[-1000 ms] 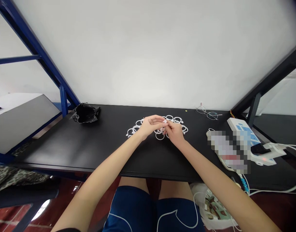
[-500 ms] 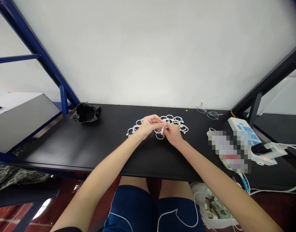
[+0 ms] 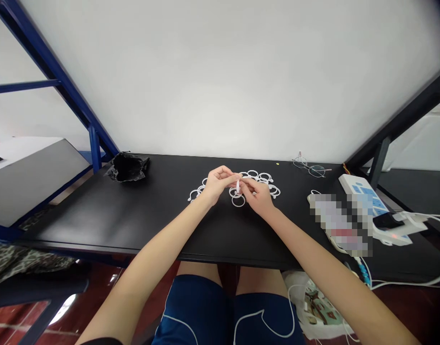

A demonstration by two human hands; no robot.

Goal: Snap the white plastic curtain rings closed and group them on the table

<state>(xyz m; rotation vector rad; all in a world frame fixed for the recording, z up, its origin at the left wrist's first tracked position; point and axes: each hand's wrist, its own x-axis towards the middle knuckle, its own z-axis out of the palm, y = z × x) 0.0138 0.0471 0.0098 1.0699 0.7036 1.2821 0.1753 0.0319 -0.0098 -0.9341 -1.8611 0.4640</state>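
Between my fingertips is a thin white ring point(image 3: 238, 186), seen nearly edge-on above the table. My left hand point(image 3: 217, 184) pinches its upper part between thumb and fingers. From the other side, my right hand point(image 3: 257, 194) has its fingertips closed at the ring, with the thumb beside it. Several more white rings, each with a small knob, lie on the black table around and behind my hands: some to the left point(image 3: 194, 194), others to the right point(image 3: 265, 177). One ring point(image 3: 238, 200) lies just below my fingertips. My hands hide part of the pile.
An open black plastic bag point(image 3: 128, 167) stands at the back left. Glasses point(image 3: 309, 166) lie at the back right. A blurred-out phone point(image 3: 338, 225), a white power strip point(image 3: 363, 191) and cables are at the right. A white wall rises behind the table point(image 3: 108, 225).
The held ring and my fingertips have shifted slightly left. My right fingers have changed their hold, and the thumb now shows apart from the index finger.
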